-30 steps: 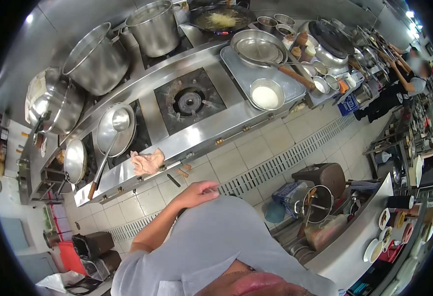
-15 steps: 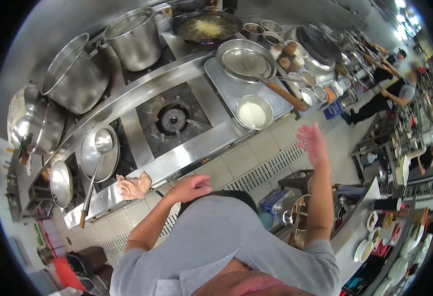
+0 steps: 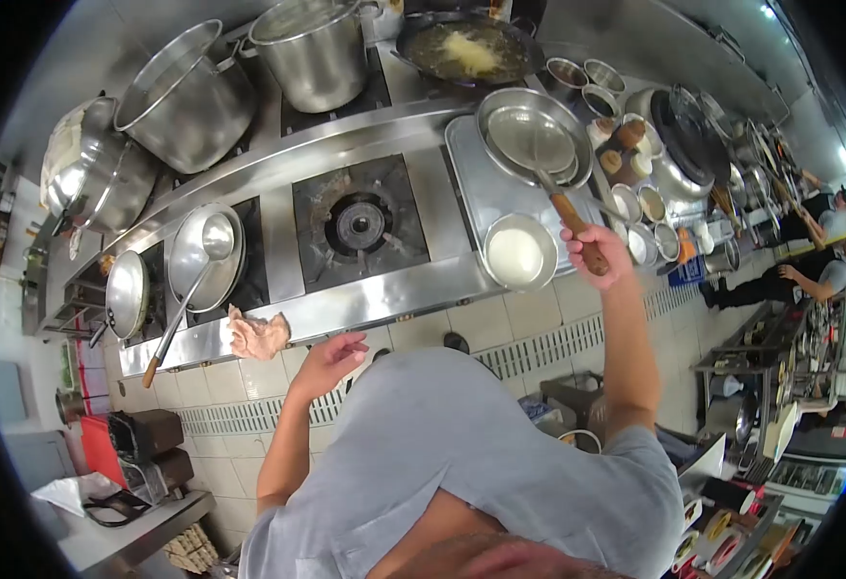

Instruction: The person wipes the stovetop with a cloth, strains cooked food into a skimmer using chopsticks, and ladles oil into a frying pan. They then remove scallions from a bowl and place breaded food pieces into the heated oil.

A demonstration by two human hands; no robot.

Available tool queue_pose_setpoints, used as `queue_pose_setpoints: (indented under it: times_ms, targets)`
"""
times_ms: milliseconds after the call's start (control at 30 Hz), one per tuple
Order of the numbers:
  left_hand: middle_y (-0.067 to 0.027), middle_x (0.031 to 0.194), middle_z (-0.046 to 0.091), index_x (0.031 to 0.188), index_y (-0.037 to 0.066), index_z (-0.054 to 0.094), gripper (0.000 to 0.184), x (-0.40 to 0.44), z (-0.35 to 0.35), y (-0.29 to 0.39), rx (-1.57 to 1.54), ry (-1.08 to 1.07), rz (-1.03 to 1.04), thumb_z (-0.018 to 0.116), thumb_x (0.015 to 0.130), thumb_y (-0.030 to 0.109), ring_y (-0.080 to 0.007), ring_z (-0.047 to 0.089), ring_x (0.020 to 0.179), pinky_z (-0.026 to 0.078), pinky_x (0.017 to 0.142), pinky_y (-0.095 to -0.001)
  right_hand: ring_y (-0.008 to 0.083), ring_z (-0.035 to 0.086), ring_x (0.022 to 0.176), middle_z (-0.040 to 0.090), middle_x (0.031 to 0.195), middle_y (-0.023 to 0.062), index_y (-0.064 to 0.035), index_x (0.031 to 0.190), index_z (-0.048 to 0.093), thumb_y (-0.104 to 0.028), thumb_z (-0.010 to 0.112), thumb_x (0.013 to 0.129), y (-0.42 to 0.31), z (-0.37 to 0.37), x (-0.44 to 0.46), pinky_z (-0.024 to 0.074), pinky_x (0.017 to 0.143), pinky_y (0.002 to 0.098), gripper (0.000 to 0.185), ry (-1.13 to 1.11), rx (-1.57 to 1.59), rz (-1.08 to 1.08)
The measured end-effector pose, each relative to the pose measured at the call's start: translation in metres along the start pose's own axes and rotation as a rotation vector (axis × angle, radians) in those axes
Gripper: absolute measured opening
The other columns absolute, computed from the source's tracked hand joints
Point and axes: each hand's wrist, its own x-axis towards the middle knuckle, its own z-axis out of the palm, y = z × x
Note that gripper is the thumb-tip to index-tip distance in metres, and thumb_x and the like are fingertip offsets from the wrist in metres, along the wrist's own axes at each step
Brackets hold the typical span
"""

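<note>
My right hand (image 3: 599, 256) is closed round the wooden handle of a round strainer (image 3: 531, 137). Its round head sits in a larger metal bowl (image 3: 489, 108) on the metal tray (image 3: 465, 157). Just left of that hand, a pot of white liquid (image 3: 517, 258) stands at the tray's front edge. My left hand (image 3: 331, 364) hovers in front of the stove edge with nothing in it, its fingers loosely apart. Nearest to it is a crumpled pinkish cloth (image 3: 258, 334) on the steel ledge.
A wok (image 3: 466, 48) holds oil with pale food frying in it. A bare burner (image 3: 360, 225) lies mid-stove. To the left rest a ladle (image 3: 217, 236) in a wok and two tall pots (image 3: 312, 58). Seasoning containers (image 3: 626, 154) crowd the right; other people (image 3: 818, 275) stand far right.
My right hand has gone from open in the air to gripping the strainer's handle. My left hand has shifted slightly and stays empty. The whole view has turned a little.
</note>
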Motion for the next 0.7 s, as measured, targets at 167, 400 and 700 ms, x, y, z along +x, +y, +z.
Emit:
queue_pose_setpoints:
  times_ms: [167,400,700]
  targets:
    - [-0.0091,0.115,0.069,0.135,0.000,0.057,0.044,0.002,0.013,0.001,-0.103,0.122,0.026,0.067,0.098,0.021,-0.0141,0.065,0.103,0.051,0.093,-0.0291,0.0146,0.059,0.063,0.062,0.093,0.0095,0.0028,0.123,0.054,-0.003,0.060,0.074,0.012,0.035,-0.048,0.0528,0.053,0.0287,0.050,0.141,-0.341,-0.186]
    - [-0.0076,0.114,0.069,0.134,-0.001,0.057,0.042,0.006,0.027,0.001,-0.232,0.129,0.012,0.066,0.098,0.021,-0.0122,0.065,0.100,0.050,0.092,-0.0272,0.0152,0.061,0.065,0.061,0.092,0.0085,0.0011,0.132,0.054,0.005,0.058,0.071,-0.036,0.073,-0.053,0.0510,0.051,0.0296,0.062,0.243,-0.630,-0.464]
    - [-0.0082,0.113,0.069,0.134,-0.001,0.057,0.042,-0.008,0.018,-0.002,-0.190,0.203,0.079,0.066,0.099,0.021,-0.0123,0.064,0.099,0.051,0.091,-0.0282,0.0185,0.060,0.056,0.060,0.075,0.0090,0.0005,0.104,0.058,0.005,0.058,0.075,-0.124,0.076,0.152,0.0490,0.047,0.0320,0.029,0.285,-0.823,-0.489]
